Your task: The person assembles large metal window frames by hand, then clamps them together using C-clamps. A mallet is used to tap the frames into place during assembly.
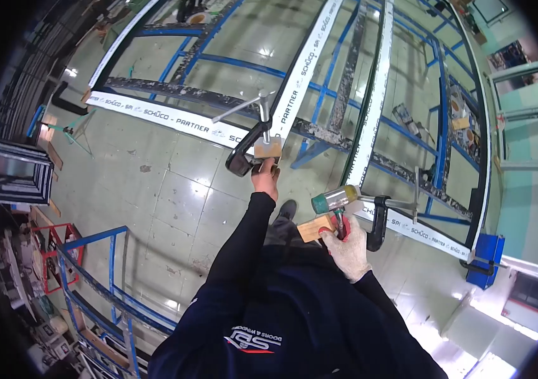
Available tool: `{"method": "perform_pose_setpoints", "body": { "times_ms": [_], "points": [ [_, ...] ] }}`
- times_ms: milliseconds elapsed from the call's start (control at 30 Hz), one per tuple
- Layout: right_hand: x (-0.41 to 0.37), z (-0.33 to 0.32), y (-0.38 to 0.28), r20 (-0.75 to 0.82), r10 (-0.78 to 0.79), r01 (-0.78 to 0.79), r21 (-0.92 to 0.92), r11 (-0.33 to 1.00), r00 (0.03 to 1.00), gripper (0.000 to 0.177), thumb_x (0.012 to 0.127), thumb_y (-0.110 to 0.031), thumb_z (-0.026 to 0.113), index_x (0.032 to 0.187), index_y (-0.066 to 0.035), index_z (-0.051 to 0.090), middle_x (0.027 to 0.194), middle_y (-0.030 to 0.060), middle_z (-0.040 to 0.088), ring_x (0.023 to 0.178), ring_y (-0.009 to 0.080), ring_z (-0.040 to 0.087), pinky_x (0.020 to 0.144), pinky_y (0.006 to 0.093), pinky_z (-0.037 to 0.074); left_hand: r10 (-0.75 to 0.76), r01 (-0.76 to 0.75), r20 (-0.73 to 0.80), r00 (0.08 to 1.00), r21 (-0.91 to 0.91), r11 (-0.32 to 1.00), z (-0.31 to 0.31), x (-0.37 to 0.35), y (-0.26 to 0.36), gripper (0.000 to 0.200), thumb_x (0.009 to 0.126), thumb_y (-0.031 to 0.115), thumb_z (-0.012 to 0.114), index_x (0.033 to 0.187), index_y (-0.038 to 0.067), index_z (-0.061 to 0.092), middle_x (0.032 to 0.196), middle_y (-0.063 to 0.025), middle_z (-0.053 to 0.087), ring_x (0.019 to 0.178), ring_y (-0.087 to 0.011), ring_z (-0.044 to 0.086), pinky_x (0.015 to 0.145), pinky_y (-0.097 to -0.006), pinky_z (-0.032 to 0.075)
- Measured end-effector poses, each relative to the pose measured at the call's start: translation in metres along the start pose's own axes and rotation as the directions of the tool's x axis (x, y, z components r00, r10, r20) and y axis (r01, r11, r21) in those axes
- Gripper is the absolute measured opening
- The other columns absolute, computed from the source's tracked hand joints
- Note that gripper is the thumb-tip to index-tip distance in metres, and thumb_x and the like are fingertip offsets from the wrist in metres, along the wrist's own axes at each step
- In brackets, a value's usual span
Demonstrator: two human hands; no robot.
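Note:
My bare left hand (265,179) is closed at the lower edge of a small wooden block (267,148), its fingertips partly hidden. The block sits at the frame corner under the screw of a black C-clamp (241,158). My gloved right hand (348,251) grips a mallet (335,199) with a green end and a yellow end, handle toward me. That same hand also pinches a second wooden block (314,229). Just right of it, another black C-clamp (379,223) is on the lower rail of the white-taped frame (420,235).
Blue trestles (319,95) support the large frame. A blue metal rack (92,239) stands at lower left, near a red crate (48,252) and stacked dark frames (16,170). A third clamp (67,101) hangs at upper left. A blue box (486,259) is at right.

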State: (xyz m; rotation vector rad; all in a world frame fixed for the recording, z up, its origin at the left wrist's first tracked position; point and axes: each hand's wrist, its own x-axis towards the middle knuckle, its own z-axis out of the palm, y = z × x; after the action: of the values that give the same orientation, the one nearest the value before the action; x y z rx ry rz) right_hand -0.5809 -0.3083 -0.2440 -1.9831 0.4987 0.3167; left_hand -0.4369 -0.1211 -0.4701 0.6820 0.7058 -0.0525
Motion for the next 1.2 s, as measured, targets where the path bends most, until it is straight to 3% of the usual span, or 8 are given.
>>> {"method": "perform_pose_setpoints", "body": {
  "times_ms": [167, 267, 700, 800, 867, 900, 1100, 1200],
  "points": [
    [0.024, 0.023, -0.017, -0.082, -0.013, 0.015, 0.02, 1.0, 0.997, 0.04, 0.08, -0.018, 0.082, 0.105, 0.003, 0.06, 0.081, 0.0077, 0.063, 0.066, 0.01, 0.054, 0.064, 0.0285, 0.05, -0.121, 0.116, 0.061, 0.991, 0.067, 0.991, 0.0, -0.005, 0.006, 0.031, 0.092, 0.017, 0.071, 0.118, 0.011, 0.056, 0.117, -0.0006, 0.063, 0.113, -0.0197, 0.063, 0.098, -0.038, 0.049],
    [0.039, 0.038, -0.019, -0.117, 0.001, -0.009, -0.071, 0.997, 0.993, 0.041, 0.079, -0.019, 0.082, 0.106, 0.004, 0.061, 0.081, 0.0075, 0.064, 0.068, 0.0109, 0.054, 0.066, 0.029, 0.05, -0.134, 0.123, 0.174, 0.976, 0.074, 0.99, 0.0, -0.003, 0.011, 0.029, 0.093, 0.018, 0.071, 0.118, 0.011, 0.057, 0.115, -0.0009, 0.063, 0.114, -0.0204, 0.062, 0.1, -0.0385, 0.049],
    [0.092, 0.086, -0.049, -0.247, 0.038, -0.041, -0.006, 0.999, 0.968, 0.042, 0.078, -0.025, 0.083, 0.099, 0.004, 0.061, 0.072, 0.01, 0.062, 0.064, 0.0138, 0.056, 0.062, 0.0312, 0.049, -0.273, 0.264, 0.021, 0.962, 0.201, 0.943, 0.0, -0.009, 0.028, 0.024, 0.089, 0.018, 0.075, 0.109, 0.013, 0.062, 0.109, 0.001, 0.067, 0.106, -0.0146, 0.063, 0.095, -0.0364, 0.046],
    [0.103, 0.094, -0.058, -0.261, -0.039, 0.018, -0.082, 0.996, 0.965, 0.036, 0.084, -0.018, 0.08, 0.104, 0.004, 0.059, 0.066, 0.0022, 0.059, 0.053, 0.0061, 0.054, 0.047, 0.0263, 0.045, -0.28, 0.257, 0.048, 0.959, 0.278, 0.926, 0.006, -0.013, 0.039, 0.025, 0.088, 0.02, 0.077, 0.108, 0.013, 0.064, 0.106, 0.0017, 0.067, 0.097, -0.0108, 0.06, 0.088, -0.0318, 0.045],
    [0.106, 0.1, -0.069, -0.267, 0.027, -0.034, -0.022, 0.999, 0.963, 0.037, 0.084, -0.019, 0.08, 0.104, 0.004, 0.06, 0.066, 0.0036, 0.06, 0.053, 0.0072, 0.055, 0.048, 0.0273, 0.045, -0.262, 0.232, 0.067, 0.963, 0.294, 0.927, 0.013, -0.021, 0.045, 0.019, 0.089, 0.019, 0.075, 0.105, 0.012, 0.068, 0.1, 0.0035, 0.066, 0.084, -0.0063, 0.056, 0.077, -0.0251, 0.045],
    [0.108, 0.102, -0.071, -0.272, 0.031, -0.046, -0.05, 0.998, 0.962, 0.037, 0.083, -0.019, 0.08, 0.104, 0.004, 0.06, 0.068, 0.0043, 0.061, 0.055, 0.0079, 0.056, 0.05, 0.0281, 0.046, -0.306, 0.265, 0.088, 0.948, 0.315, 0.911, 0.002, -0.015, 0.041, 0.036, 0.086, 0.022, 0.078, 0.116, 0.01, 0.061, 0.113, -0.0007, 0.067, 0.108, -0.0131, 0.061, 0.095, -0.0336, 0.045],
    [0.117, 0.118, -0.068, -0.301, -0.089, 0.025, -0.211, 0.977, 0.949, 0.039, 0.081, -0.021, 0.082, 0.104, 0.003, 0.061, 0.086, 0.0169, 0.067, 0.074, 0.0277, 0.065, 0.069, 0.037, 0.052, -0.398, 0.325, 0.078, 0.914, 0.447, 0.834, -0.032, -0.031, 0.047, 0.037, 0.096, 0.014, 0.064, 0.129, 0.003, 0.053, 0.126, -0.0084, 0.064, 0.115, -0.018, 0.061, 0.098, -0.0359, 0.048],
    [0.122, 0.127, -0.056, -0.321, -0.117, 0.059, -0.187, 0.981, 0.94, 0.04, 0.079, -0.021, 0.083, 0.104, 0.003, 0.061, 0.088, 0.0172, 0.067, 0.073, 0.0283, 0.065, 0.068, 0.038, 0.052, -0.496, 0.391, 0.223, 0.839, 0.386, 0.836, -0.025, -0.048, 0.062, 0.045, 0.095, 0.008, 0.062, 0.137, 0.001, 0.048, 0.132, -0.0107, 0.06, 0.118, -0.0195, 0.06, 0.098, -0.0334, 0.049]
  ]
}}
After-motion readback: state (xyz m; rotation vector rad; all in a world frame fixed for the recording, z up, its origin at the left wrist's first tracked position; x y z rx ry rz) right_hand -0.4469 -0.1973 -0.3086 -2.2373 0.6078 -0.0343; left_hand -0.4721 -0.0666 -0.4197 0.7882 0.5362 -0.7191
